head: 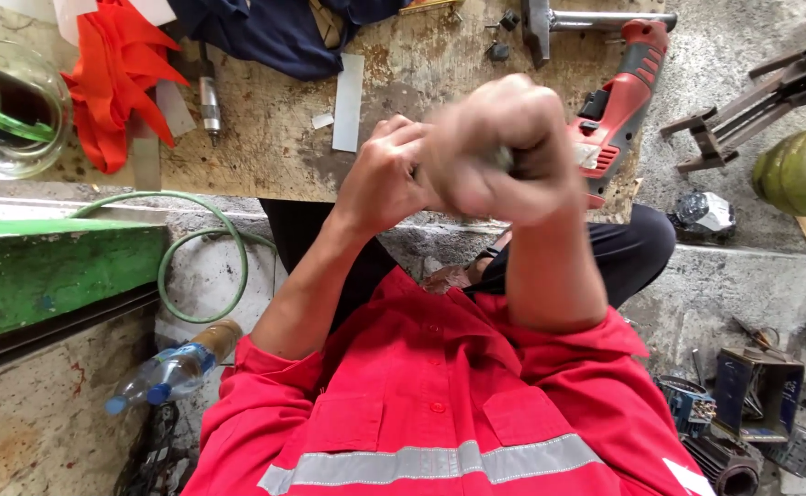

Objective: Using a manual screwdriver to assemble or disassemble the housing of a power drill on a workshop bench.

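My two hands are raised close together in front of my chest, above the near edge of a worn wooden board (274,138). My right hand (504,152) is a motion-blurred fist, closed around something small and dark that is mostly hidden. My left hand (386,174) presses against it from the left, fingers curled toward the same spot; what it holds cannot be seen. A red power drill (619,110) lies on the board just behind my right hand. I wear a red work shirt with a grey reflective band (430,464).
On the board lie red gloves (113,78), a dark blue cloth (274,32), a small metal tool (208,96), white strips (348,101) and a hammer (550,20). A glass jar (12,110), green bench (54,271), hose (202,266) and plastic bottle (169,372) sit left. Metal parts (756,395) lie right.
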